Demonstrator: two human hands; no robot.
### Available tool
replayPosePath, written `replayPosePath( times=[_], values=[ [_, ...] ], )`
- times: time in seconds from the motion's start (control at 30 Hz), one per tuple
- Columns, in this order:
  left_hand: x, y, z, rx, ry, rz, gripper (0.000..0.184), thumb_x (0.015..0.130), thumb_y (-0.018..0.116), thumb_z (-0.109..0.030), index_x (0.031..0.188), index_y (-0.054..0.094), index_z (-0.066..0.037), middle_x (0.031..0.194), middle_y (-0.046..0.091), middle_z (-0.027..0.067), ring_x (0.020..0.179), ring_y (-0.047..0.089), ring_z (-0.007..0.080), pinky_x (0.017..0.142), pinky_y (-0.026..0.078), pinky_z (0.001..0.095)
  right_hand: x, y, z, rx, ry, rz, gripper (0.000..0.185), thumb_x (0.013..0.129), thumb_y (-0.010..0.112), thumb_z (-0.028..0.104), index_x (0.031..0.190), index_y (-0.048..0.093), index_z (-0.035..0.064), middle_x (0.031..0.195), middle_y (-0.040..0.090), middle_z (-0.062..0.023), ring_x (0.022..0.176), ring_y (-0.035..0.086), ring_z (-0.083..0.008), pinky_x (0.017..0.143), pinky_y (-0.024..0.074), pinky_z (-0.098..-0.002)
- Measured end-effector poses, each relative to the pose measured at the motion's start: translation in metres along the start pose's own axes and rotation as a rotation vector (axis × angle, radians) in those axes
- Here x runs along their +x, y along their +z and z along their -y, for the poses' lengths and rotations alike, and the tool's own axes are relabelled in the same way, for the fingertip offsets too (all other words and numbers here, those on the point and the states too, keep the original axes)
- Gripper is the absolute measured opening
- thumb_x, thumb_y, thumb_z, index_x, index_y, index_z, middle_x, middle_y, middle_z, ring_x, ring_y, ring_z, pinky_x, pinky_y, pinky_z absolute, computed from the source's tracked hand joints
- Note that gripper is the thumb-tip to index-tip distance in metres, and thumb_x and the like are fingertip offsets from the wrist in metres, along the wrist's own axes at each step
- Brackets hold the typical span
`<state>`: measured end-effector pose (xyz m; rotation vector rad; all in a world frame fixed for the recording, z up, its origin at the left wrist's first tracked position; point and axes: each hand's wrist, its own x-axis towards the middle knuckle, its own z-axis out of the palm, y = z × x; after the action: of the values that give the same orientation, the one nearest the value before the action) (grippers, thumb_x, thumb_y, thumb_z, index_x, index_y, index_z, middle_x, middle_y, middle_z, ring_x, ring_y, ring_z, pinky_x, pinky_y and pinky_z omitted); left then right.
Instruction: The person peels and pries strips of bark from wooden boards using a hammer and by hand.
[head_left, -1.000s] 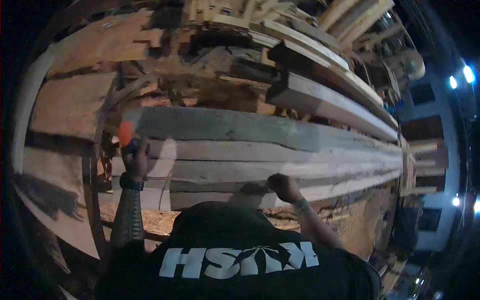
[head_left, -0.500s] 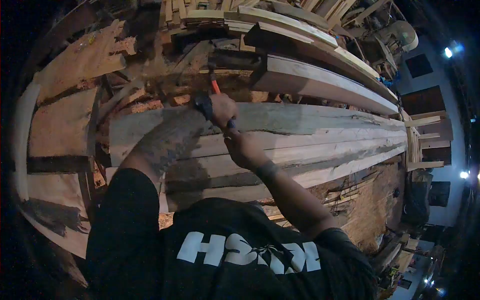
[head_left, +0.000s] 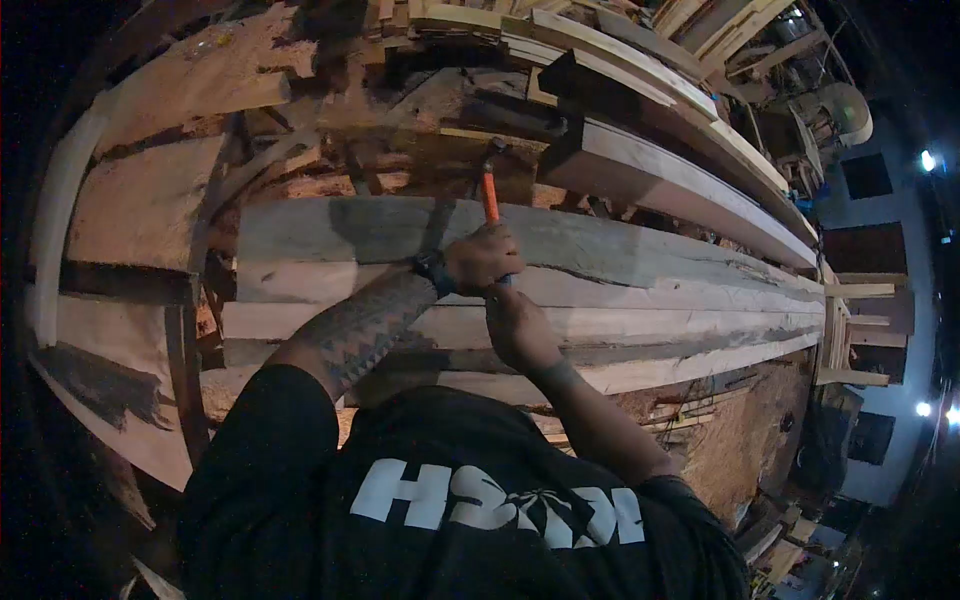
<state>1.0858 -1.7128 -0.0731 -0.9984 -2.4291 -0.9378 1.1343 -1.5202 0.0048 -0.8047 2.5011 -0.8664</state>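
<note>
- From nine o'clock, our left hand (head_left: 483, 257), wrapped round the hammer (head_left: 490, 197), has come over the planks (head_left: 610, 295), hammerhead (head_left: 498, 147) toward twelve.
- Our right hand (head_left: 522, 332) now meets the handle end (head_left: 506, 281), grip unclear; likely steadying.

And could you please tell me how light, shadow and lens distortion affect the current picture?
Head view: lamps glare near the right edge, while the corners fall almost black; head view: dark shadows cross the grey board beside the left hand; head view: the wide lens bows long timbers; head view: the hammer's orange handle stands out.
</note>
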Motion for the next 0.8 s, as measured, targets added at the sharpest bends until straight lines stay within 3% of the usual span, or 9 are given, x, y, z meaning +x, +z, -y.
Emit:
replayPosePath(
  times=[0.1, 0.27, 0.37, 0.47, 0.57, 0.67, 0.73, 0.8],
  values=[
    [-0.001, -0.001, 0.003, -0.054, 0.032, -0.006, 0.044, 0.084, 0.065, -0.054, 0.086, 0.064, -0.009, 0.086, 0.054, 0.0113, 0.091, 0.053, 0.0347, 0.086, 0.043, 0.0472, 0.002, 0.010, -0.013, -0.021, -0.114, -0.013, 0.027, 0.100, 0.054, 0.017, 0.126, 0.054, 0.0110, 0.091, 0.068, -0.0287, 0.084, 0.066, -0.0502, 0.069, 0.0500, -0.0609],
    [-0.009, -0.001, 0.003, -0.055, 0.069, 0.004, 0.048, 0.084, 0.064, -0.058, 0.085, 0.063, -0.010, 0.085, 0.054, 0.0111, 0.088, 0.053, 0.0353, 0.086, 0.042, 0.0481, -0.004, 0.009, 0.000, -0.075, -0.011, 0.116, 0.032, 0.098, 0.056, 0.019, 0.128, 0.051, 0.0098, 0.090, 0.068, -0.0291, 0.085, 0.066, -0.0504, 0.070, 0.0501, -0.0619],
    [-0.017, -0.003, -0.008, -0.044, 0.066, -0.216, 0.048, 0.082, 0.067, -0.057, 0.083, 0.060, -0.010, 0.084, 0.053, 0.0108, 0.089, 0.052, 0.0347, 0.088, 0.042, 0.0479, -0.003, 0.007, 0.016, -0.186, -0.029, 0.135, 0.035, 0.095, 0.058, 0.018, 0.128, 0.052, 0.0073, 0.093, 0.068, -0.0293, 0.089, 0.067, -0.0486, 0.077, 0.0513, -0.0602],
    [-0.025, -0.003, 0.007, 0.049, 0.017, 0.038, 0.030, 0.072, 0.067, -0.039, 0.080, 0.062, -0.010, 0.087, 0.056, 0.0094, 0.094, 0.053, 0.0337, 0.088, 0.042, 0.0458, 0.004, 0.003, 0.037, -0.189, -0.028, 0.191, 0.037, 0.092, 0.058, 0.015, 0.128, 0.053, 0.0051, 0.096, 0.070, -0.0288, 0.092, 0.067, -0.0479, 0.081, 0.0521, -0.0589],
    [-0.025, -0.022, 0.004, -0.026, 0.013, 0.020, 0.029, 0.070, 0.069, -0.036, 0.082, 0.062, -0.010, 0.087, 0.056, 0.0103, 0.094, 0.053, 0.0338, 0.088, 0.042, 0.0458, 0.008, 0.006, 0.053, -0.147, -0.021, 0.172, 0.037, 0.090, 0.058, 0.014, 0.126, 0.055, 0.0044, 0.097, 0.070, -0.0274, 0.094, 0.067, -0.0481, 0.084, 0.0524, -0.0582],
    [-0.027, -0.030, 0.004, -0.030, 0.014, 0.064, 0.025, 0.087, 0.067, -0.035, 0.091, 0.064, -0.011, 0.096, 0.057, 0.0092, 0.102, 0.055, 0.0325, 0.097, 0.043, 0.0499, 0.009, 0.004, 0.055, -0.099, -0.109, 0.082, 0.035, 0.089, 0.059, 0.015, 0.122, 0.058, 0.0040, 0.098, 0.071, -0.0261, 0.096, 0.067, -0.0479, 0.086, 0.0527, -0.0568],
    [-0.021, -0.037, -0.001, 0.234, 0.040, -0.011, 0.023, 0.090, 0.066, -0.032, 0.094, 0.065, -0.010, 0.101, 0.059, 0.0089, 0.103, 0.056, 0.0305, 0.095, 0.044, 0.0488, 0.019, -0.010, 0.053, -0.135, -0.158, 0.070, 0.034, 0.088, 0.060, 0.016, 0.120, 0.059, 0.0045, 0.098, 0.071, -0.0259, 0.096, 0.067, -0.0477, 0.086, 0.0529, -0.0560],
    [-0.015, -0.033, 0.015, 0.113, -0.041, 0.011, 0.023, 0.092, 0.066, -0.031, 0.099, 0.065, -0.009, 0.105, 0.060, 0.0092, 0.104, 0.057, 0.0295, 0.094, 0.045, 0.0481, 0.038, -0.035, 0.057, -0.236, -0.162, 0.121, 0.034, 0.087, 0.061, 0.017, 0.119, 0.060, 0.0056, 0.098, 0.071, -0.0262, 0.096, 0.067, -0.0478, 0.085, 0.0531, -0.0556]
  ],
)
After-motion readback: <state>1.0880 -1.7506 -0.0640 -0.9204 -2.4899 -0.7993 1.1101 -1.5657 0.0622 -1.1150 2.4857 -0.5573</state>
